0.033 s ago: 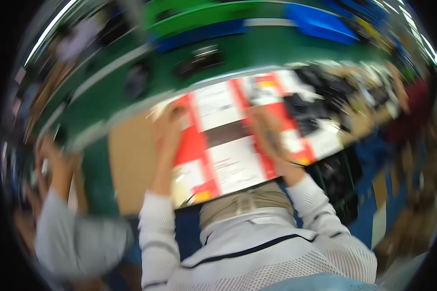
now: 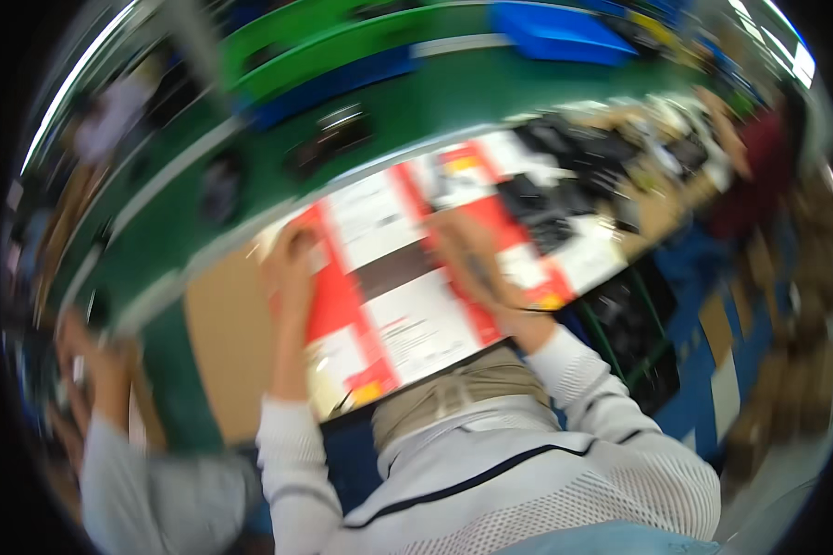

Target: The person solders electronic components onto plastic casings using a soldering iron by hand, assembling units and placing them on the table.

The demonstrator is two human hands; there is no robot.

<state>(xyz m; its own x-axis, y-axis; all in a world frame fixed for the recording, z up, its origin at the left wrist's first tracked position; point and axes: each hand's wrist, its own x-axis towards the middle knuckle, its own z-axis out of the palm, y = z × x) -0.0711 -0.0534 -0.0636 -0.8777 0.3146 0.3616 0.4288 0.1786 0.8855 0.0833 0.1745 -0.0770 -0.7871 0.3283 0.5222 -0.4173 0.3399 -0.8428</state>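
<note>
Red-and-white printed cardboard (image 2: 416, 326) lies flat on the workbench before me, with a dark brown strip (image 2: 400, 270) across its middle. My left hand (image 2: 290, 268) rests at its left red panel, fingers curled in at the upper left edge; blur hides what they hold, if anything. Over the red band right of the strip lies my right hand (image 2: 467, 259), fingers toward the far left. Its fingertips are smeared by motion, so their grip does not show. Clear, shiny film seems to lie around the cardboard's edges.
Brown cardboard (image 2: 220, 338) lies to the left. Black parts (image 2: 574, 153) are heaped at the right, near a person in a dark red sleeve (image 2: 748, 171). A co-worker's hand (image 2: 102, 361) is at far left. Green bins (image 2: 324, 46) and a blue bin (image 2: 560, 35) stand beyond.
The whole view has swung, so the bench and both hands sit further left in the picture and tilt more. Against the cardboard, both hands keep about the same places.
</note>
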